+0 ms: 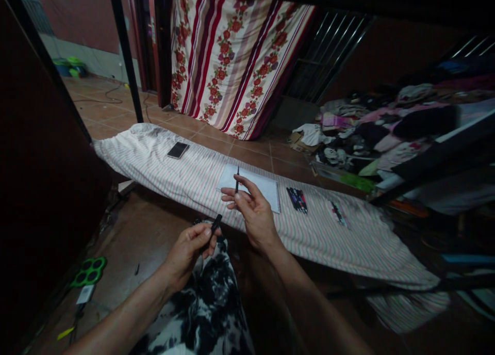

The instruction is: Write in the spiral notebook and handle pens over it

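Observation:
My left hand (pixel 193 246) is closed around a short black piece (pixel 216 222) that looks like a pen cap or barrel; its lower part is hidden by the fingers. My right hand (pixel 255 213) pinches a slim dark pen (pixel 237 182) between thumb and fingers, held upright with the thin end up. The two pieces are apart. Behind the right hand lies a spiral notebook (pixel 266 186) with pale pages, partly covered by that hand. To its right several dark pens (pixel 297 200) lie side by side on the striped cloth.
A long surface under a striped cloth (pixel 154 174) crosses in front of me. On it are a phone (pixel 178 149) and a small colourful item (pixel 339 214). Dark bars frame the space. Clothes (pixel 367 128) are heaped at right; a green object (pixel 88 271) is at lower left.

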A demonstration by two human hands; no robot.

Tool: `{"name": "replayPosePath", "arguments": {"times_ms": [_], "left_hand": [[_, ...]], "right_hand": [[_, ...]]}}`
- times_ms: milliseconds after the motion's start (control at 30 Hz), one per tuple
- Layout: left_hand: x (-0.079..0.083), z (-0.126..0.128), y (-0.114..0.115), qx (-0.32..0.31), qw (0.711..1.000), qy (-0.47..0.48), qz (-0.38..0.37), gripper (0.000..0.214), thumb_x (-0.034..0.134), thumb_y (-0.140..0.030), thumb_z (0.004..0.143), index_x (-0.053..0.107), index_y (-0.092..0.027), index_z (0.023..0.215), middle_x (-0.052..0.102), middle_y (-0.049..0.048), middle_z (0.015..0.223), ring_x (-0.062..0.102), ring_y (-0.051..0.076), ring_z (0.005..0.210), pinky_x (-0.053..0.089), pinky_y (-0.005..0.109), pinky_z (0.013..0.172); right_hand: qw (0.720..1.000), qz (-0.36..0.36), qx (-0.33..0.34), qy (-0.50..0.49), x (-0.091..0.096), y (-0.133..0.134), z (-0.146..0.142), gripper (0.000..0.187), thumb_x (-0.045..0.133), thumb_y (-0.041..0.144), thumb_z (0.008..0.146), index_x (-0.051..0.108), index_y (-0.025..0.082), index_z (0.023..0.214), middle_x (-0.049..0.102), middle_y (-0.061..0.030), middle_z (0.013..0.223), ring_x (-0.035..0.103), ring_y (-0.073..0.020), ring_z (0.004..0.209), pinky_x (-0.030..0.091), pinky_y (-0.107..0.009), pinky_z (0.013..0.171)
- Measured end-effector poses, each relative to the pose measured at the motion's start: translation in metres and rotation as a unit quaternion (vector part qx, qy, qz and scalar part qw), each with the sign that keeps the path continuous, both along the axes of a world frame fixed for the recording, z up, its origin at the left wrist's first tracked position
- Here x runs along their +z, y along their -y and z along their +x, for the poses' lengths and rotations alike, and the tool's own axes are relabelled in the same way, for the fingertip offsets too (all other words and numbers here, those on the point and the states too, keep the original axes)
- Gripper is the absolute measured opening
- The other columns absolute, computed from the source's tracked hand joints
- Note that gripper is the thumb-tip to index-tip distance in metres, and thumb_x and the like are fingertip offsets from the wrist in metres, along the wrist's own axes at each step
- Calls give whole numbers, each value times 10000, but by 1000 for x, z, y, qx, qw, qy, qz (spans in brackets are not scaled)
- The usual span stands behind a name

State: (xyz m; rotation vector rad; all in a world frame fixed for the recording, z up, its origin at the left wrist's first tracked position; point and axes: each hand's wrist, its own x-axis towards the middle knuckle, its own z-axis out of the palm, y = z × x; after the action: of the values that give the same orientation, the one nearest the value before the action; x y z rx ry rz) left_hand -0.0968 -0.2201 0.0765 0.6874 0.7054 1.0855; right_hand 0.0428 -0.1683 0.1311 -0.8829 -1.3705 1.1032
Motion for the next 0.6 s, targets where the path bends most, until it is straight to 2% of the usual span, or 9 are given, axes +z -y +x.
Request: {"name": "replayPosePath", "arguments": {"times_ms": [133, 200, 367, 500, 600], "left_hand": [[2, -2, 4, 6, 1000, 0, 6, 214, 630, -320, 743, 655, -115, 800, 507, -14, 588, 412, 49, 487, 270, 174, 470], [3, -3, 5, 12, 1000, -5, 10, 221, 632, -325, 739, 658, -115, 801, 509, -13, 590, 419, 53, 493, 276, 178, 472], [7, -3, 8, 29, 999, -25, 15, 234, 650, -339, 718, 662, -116, 791, 513, -14, 586, 419, 57, 492, 275, 185, 465], [4, -3, 9, 34, 999, -29, 24, 234, 649, -335, 724, 660, -116, 808, 523, -11, 591, 435, 60, 498, 286, 182, 467], [3, -6, 9, 45, 999, -16, 18, 227, 652, -312, 723, 660, -112, 829, 553, 2, 618, 477, 75, 526, 328, 187, 490]], "right_hand": [[996, -43, 24, -75, 4, 9, -11, 684, 610, 341, 762, 238, 292, 1333, 702, -34, 886, 659, -168, 786, 499, -324, 731], [991, -69, 25, -108, 7, 12, -14, 728, 636, 322, 736, 221, 282, 1333, 704, -34, 886, 659, -167, 787, 498, -325, 747], [981, -119, 5, -152, 11, 15, -20, 579, 651, 281, 711, 366, 250, 1214, 700, -34, 896, 655, -168, 802, 498, -335, 778], [975, -133, 0, -180, 13, 18, -21, 395, 650, 256, 709, 478, 239, 1064, 684, -28, 930, 648, -150, 804, 506, -301, 759], [978, -131, -6, -163, 14, 20, -18, 255, 640, 262, 717, 533, 223, 945, 671, -28, 946, 639, -134, 769, 511, -283, 726]]}}
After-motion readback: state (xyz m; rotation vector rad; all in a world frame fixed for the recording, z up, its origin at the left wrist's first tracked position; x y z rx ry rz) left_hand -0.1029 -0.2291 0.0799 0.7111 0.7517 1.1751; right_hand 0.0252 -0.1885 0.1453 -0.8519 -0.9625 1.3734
